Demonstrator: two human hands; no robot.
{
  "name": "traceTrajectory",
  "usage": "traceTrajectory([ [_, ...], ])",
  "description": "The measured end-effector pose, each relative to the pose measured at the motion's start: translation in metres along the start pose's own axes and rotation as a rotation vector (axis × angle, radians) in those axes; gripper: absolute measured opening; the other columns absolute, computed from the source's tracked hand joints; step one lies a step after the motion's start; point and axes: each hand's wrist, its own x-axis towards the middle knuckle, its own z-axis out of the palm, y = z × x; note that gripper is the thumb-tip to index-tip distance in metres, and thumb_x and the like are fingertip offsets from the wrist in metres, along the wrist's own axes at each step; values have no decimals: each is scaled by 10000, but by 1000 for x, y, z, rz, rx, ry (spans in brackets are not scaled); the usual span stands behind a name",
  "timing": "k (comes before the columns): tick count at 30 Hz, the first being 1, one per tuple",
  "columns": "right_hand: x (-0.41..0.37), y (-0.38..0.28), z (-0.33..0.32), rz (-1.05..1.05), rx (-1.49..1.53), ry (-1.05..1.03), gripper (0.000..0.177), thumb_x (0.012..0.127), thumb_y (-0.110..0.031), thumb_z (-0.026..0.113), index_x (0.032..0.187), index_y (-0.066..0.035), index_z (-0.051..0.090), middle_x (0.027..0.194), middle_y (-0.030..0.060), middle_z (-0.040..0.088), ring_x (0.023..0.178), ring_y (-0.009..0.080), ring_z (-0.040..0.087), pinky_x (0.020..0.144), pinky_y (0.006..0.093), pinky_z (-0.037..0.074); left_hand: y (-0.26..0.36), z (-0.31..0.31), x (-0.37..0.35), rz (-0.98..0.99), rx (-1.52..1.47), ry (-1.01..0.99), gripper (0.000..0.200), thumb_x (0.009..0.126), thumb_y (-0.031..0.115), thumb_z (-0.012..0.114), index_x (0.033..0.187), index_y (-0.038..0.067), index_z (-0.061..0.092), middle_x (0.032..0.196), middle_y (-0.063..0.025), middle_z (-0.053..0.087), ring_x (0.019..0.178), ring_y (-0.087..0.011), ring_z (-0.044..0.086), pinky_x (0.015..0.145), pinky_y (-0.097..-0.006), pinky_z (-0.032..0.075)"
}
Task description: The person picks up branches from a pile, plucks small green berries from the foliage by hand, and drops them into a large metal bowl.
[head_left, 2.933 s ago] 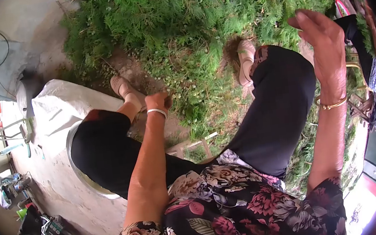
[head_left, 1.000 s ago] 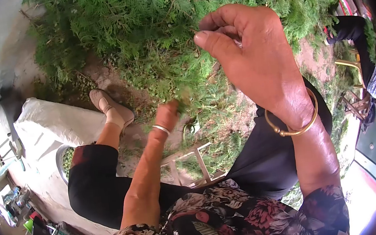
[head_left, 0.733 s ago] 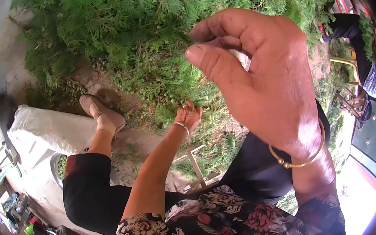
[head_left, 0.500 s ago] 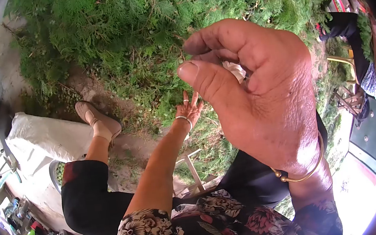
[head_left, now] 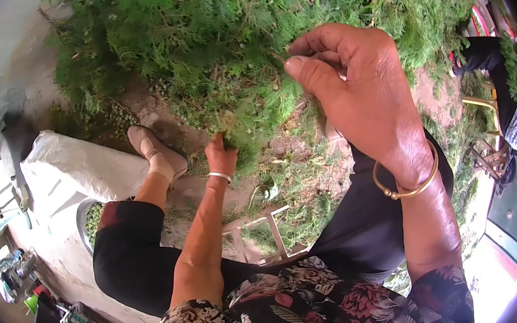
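My left hand (head_left: 222,157), with a white bangle at the wrist, is closed on a feathery evergreen sprig (head_left: 246,153), low over the ground in front of me. Motion blurs part of the sprig. My right hand (head_left: 350,74), wearing a brass-coloured bangle (head_left: 384,193), is raised close to the camera. Its fingers are curled, with thumb and forefinger close together at the tips. Whatever lies between them is too small to make out. Beyond both hands spreads a large heap of cut evergreen branches (head_left: 174,37).
A white sack (head_left: 84,168) lies beside my left foot (head_left: 156,149). Partly behind my left knee is a round container of green bits (head_left: 95,223). A wooden stool frame (head_left: 276,235) stands between my legs. Another person's dark-clothed leg (head_left: 482,53) shows at right.
My left hand was spread open over the branches; now it is closed on a sprig and nearer my left foot. My right hand has moved farther from the camera.
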Motion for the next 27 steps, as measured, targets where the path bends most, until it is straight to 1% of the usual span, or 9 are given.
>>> traceTrajectory([
  [2, 4, 0, 2, 27, 61, 31, 152, 783, -70, 626, 802, 80, 616, 672, 192, 629, 623, 276, 640, 590, 342, 495, 11, -24, 21, -93, -506, -79, 203, 659, -44, 678, 832, -44, 571, 725, -131, 652, 658, -225, 611, 603, -361, 476],
  [3, 5, 1, 3, 4, 68, 36, 152, 783, -70, 626, 802, 80, 616, 672, 192, 629, 623, 276, 640, 590, 342, 495, 23, -41, 27, -179, -590, -126, 187, 678, -41, 719, 822, -54, 600, 776, -83, 667, 693, -118, 568, 612, -310, 470],
  [6, 9, 8, 8, -65, 65, 41, 149, 781, -75, 630, 817, 70, 625, 694, 197, 631, 636, 269, 633, 615, 332, 493, 48, -90, 41, -157, -973, -194, 188, 707, -62, 689, 882, -57, 619, 802, -67, 664, 742, -90, 558, 652, -287, 471],
  [11, 10, 5, 16, -145, 108, -35, 149, 779, -67, 631, 898, 20, 655, 727, 164, 640, 639, 218, 629, 608, 314, 485, 121, -205, 41, 801, 218, -6, 353, 751, -18, 648, 1058, 156, 663, 1072, -75, 616, 964, -277, 547, 881, -367, 399],
  [14, 10, -6, 21, -236, 221, -75, 137, 809, -26, 603, 924, 26, 657, 737, 106, 660, 675, 140, 634, 615, 274, 497, 141, -236, 40, 669, 7, -139, 364, 747, 35, 674, 1080, 182, 656, 1110, -76, 601, 1005, -280, 529, 901, -369, 381],
  [17, 13, -16, 20, -89, 643, -175, 153, 870, 24, 536, 972, 35, 650, 869, 52, 675, 822, 112, 639, 716, 232, 515, 159, -253, 37, 622, -147, -238, 359, 764, 87, 684, 1109, 179, 637, 1123, -86, 596, 997, -298, 538, 891, -373, 398],
  [20, 13, -30, 13, -192, 715, -99, 168, 858, 24, 566, 1005, 21, 648, 902, 53, 672, 860, 105, 628, 761, 229, 508, 185, -261, 30, 626, -227, -291, 369, 797, 131, 672, 1155, 87, 593, 1131, -105, 600, 1012, -313, 556, 892, -373, 422],
  [23, 17, -31, 4, -262, 627, -261, 248, 824, 38, 610, 1065, -6, 641, 926, 33, 665, 864, 79, 600, 771, 227, 498, 214, -257, 27, 480, -523, -381, 477, 781, 200, 700, 1184, -3, 544, 1191, -128, 584, 1087, -262, 551, 944, -353, 402],
  [27, 17, -29, -1, -245, 614, -439, 321, 784, 59, 635, 1096, -17, 633, 888, -6, 625, 802, 37, 535, 728, 209, 471, 212, -249, 33, 517, -481, -387, 519, 780, 200, 699, 1226, 5, 517, 1184, -138, 585, 1077, -243, 554, 946, -340, 400],
])
